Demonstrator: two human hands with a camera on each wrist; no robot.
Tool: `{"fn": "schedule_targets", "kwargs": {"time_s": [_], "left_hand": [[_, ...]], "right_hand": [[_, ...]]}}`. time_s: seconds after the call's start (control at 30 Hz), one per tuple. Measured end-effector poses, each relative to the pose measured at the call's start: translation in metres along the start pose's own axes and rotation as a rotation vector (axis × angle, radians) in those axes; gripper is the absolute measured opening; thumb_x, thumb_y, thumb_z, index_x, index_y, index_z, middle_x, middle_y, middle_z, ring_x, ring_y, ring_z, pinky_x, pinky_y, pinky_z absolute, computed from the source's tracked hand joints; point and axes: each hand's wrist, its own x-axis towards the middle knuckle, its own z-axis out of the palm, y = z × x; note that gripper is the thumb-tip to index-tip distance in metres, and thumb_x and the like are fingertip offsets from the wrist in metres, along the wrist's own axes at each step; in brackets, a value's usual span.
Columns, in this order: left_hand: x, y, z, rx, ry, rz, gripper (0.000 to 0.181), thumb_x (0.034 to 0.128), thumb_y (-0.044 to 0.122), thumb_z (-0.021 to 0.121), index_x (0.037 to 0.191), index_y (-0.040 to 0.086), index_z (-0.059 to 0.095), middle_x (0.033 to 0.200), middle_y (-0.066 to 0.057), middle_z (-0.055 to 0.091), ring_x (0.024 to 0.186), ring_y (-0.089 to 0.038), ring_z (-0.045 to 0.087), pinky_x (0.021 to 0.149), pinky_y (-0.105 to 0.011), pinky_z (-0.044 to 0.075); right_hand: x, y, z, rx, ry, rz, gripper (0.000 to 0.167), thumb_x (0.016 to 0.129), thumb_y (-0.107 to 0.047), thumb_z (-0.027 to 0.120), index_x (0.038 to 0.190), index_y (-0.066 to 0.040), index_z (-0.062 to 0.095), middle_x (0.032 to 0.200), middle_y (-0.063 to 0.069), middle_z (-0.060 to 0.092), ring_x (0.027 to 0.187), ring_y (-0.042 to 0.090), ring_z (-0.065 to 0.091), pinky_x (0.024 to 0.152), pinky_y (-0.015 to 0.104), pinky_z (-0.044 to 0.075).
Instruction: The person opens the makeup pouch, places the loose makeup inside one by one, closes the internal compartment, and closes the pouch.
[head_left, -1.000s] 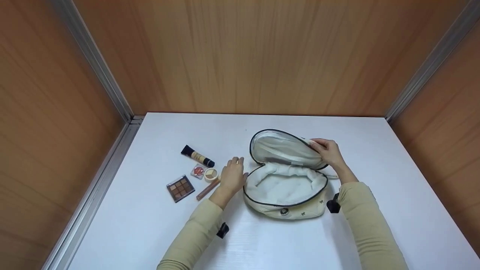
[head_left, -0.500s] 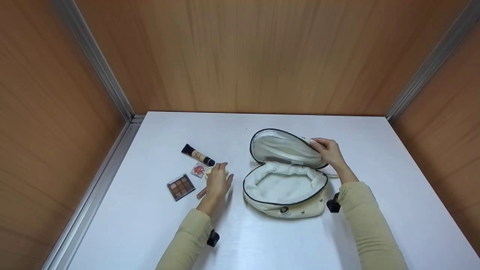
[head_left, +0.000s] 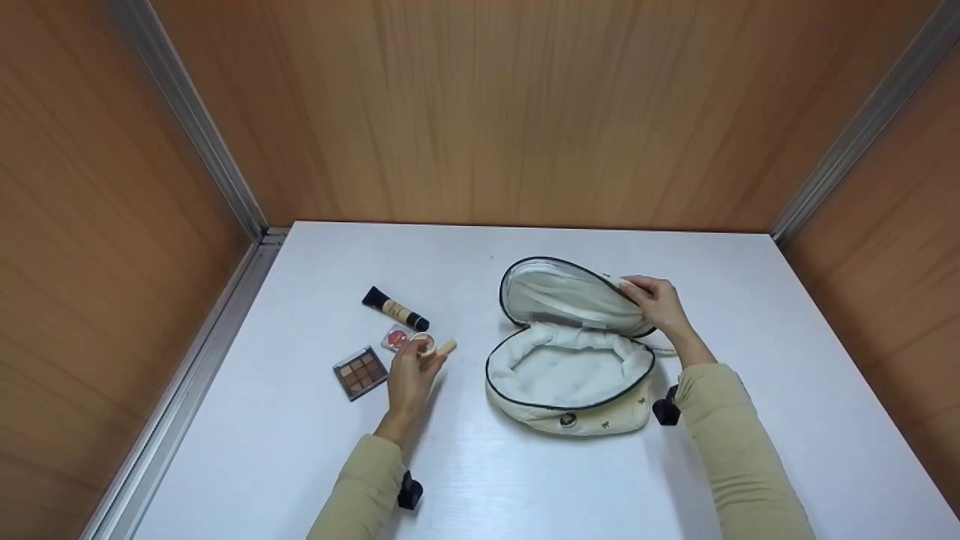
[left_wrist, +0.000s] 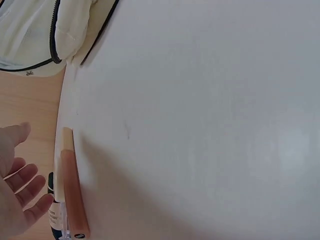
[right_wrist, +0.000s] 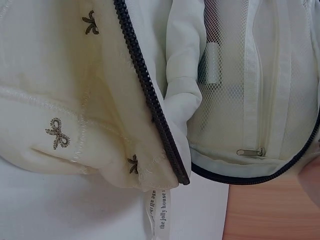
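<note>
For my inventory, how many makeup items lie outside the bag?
5: tube at the back, palette leftmost, red compact between them, round pot and stick by the left hand, which may hide more.

The makeup bag (head_left: 536, 421) is showing cream with dark bows (right_wrist: 58, 134), a black zipper (right_wrist: 148, 92) and white lining (head_left: 570, 371). The makeup stick (left_wrist: 73, 185) is showing pinkish brown and cream. The eyeshadow palette (head_left: 361, 373) is showing rows of brown squares (head_left: 361, 373). The tabletop (head_left: 525, 487) is looking white.

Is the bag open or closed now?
The bag is open: the right hand holds its lid raised at the back, and the white lining is visible inside.
</note>
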Motion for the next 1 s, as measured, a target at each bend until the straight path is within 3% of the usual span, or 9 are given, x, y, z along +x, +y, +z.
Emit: {"fn": "schedule_targets", "kwargs": {"time_s": [0.17, 0.3, 0.77, 1.0], "left_hand": [[-0.003, -0.007, -0.004, -0.073, -0.003, -0.089, 0.031, 0.0724, 0.013, 0.073, 0.095, -0.004, 0.060, 0.090, -0.014, 0.058, 0.081, -0.023, 0.057, 0.070, -0.031, 0.048], [-0.004, -0.012, -0.005, -0.073, 0.006, -0.145, 0.030, 0.0705, 0.015, 0.075, 0.094, 0.000, 0.061, 0.087, -0.011, 0.058, 0.077, -0.022, 0.053, 0.066, -0.031, 0.044], [-0.007, -0.018, -0.005, 0.034, -0.085, -0.315, 0.034, 0.0678, 0.012, 0.076, 0.096, 0.002, 0.060, 0.085, -0.008, 0.058, 0.080, -0.021, 0.054, 0.073, -0.035, 0.045], [-0.005, -0.020, -0.004, 0.070, -0.102, -0.324, 0.028, 0.0684, 0.011, 0.075, 0.091, 0.003, 0.062, 0.082, -0.007, 0.058, 0.077, -0.019, 0.055, 0.070, -0.034, 0.045]], "right_hand": [[0.005, 0.014, -0.001, -0.007, 0.004, -0.020, 0.029, 0.088, -0.011, 0.055, 0.106, 0.011, 0.059, 0.102, 0.026, 0.059, 0.080, 0.000, 0.055, 0.071, 0.012, 0.041], [0.011, 0.032, -0.001, 0.011, -0.004, -0.017, 0.034, 0.087, -0.020, 0.056, 0.107, 0.007, 0.060, 0.103, 0.023, 0.060, 0.080, -0.003, 0.055, 0.072, 0.014, 0.042], [0.012, 0.031, 0.000, -0.028, 0.015, -0.029, 0.032, 0.087, -0.019, 0.056, 0.104, 0.007, 0.061, 0.100, 0.021, 0.062, 0.081, 0.002, 0.056, 0.071, 0.015, 0.042], [0.009, 0.022, -0.001, -0.031, 0.002, -0.021, 0.030, 0.087, -0.015, 0.055, 0.105, 0.008, 0.061, 0.101, 0.022, 0.061, 0.084, 0.006, 0.056, 0.072, 0.014, 0.041]]}}
